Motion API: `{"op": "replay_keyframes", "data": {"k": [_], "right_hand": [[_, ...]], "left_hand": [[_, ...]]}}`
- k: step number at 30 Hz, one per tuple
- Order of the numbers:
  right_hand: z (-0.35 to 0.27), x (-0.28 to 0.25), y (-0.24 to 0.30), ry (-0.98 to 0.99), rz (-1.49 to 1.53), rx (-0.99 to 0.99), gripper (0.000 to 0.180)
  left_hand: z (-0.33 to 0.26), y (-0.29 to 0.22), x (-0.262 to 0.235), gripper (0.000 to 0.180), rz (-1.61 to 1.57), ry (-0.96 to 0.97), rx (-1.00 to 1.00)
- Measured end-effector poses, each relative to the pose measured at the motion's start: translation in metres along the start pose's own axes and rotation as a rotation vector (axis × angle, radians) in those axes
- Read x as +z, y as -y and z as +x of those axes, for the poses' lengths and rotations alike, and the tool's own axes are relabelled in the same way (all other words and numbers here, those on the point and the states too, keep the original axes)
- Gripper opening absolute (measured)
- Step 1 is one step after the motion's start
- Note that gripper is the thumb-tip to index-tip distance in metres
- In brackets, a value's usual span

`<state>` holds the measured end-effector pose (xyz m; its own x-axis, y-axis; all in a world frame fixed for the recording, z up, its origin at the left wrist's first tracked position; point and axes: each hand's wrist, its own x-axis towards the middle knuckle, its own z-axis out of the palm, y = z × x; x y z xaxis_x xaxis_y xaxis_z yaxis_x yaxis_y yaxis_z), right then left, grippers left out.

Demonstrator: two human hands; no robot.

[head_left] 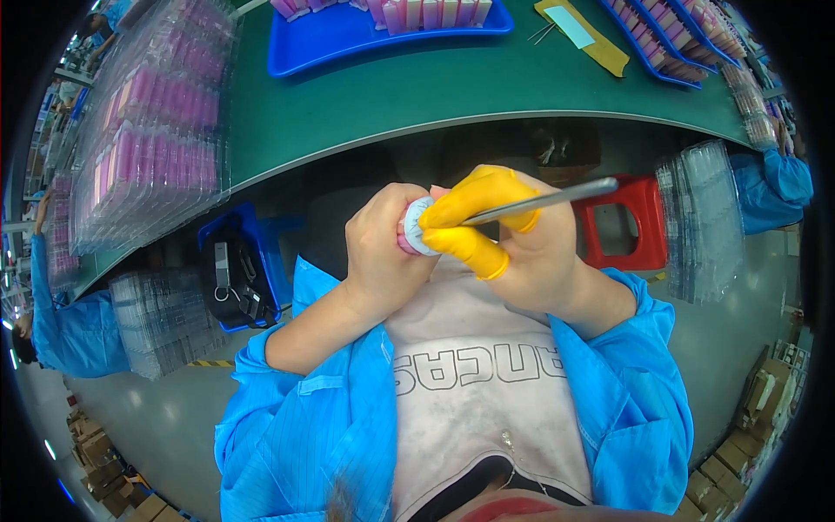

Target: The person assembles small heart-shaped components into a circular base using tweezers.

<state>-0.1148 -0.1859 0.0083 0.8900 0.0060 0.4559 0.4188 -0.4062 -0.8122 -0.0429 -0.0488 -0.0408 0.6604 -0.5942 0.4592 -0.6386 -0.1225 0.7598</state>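
Observation:
Held close in front of my chest, just short of the table edge, is a small pink piece with a round pale-blue face [417,224]. The fingers of my left hand [380,239] are wrapped round it and cover most of its body. My right hand [544,248] wears yellow finger cots on its thumb and forefinger. It pinches a slim metal tool that looks like tweezers [557,197], whose rear end points up and to the right. The tool's tip is hidden by the cots, which are right at the disc's edge.
On the green table [348,109] stand a blue tray [304,59] of pink and cream blocks, more blue trays [678,74] and a yellow strip [600,56]. Clear plastic trays [148,157] are piled left. A red stool [648,222] and a blue bin [274,252] stand below. Co-workers sit at both sides.

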Motion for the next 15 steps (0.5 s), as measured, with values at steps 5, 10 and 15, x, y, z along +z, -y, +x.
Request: {"op": "replay_keyframes", "data": {"k": [5,10,15], "right_hand": [[0.003,0.002,0.002,-0.032,0.095,0.040,0.022],[0.001,0.010,-0.010,-0.217,0.496,0.045,0.025],[0.002,0.010,-0.014,-0.175,0.411,-0.024,0.024]], "left_hand": [[0.000,0.000,0.001,0.027,0.032,-0.002,-0.020],[0.001,0.000,0.000,0.029,-0.024,-0.036,-0.006],[0.000,0.001,-0.001,0.030,-0.028,-0.044,0.002]]}}
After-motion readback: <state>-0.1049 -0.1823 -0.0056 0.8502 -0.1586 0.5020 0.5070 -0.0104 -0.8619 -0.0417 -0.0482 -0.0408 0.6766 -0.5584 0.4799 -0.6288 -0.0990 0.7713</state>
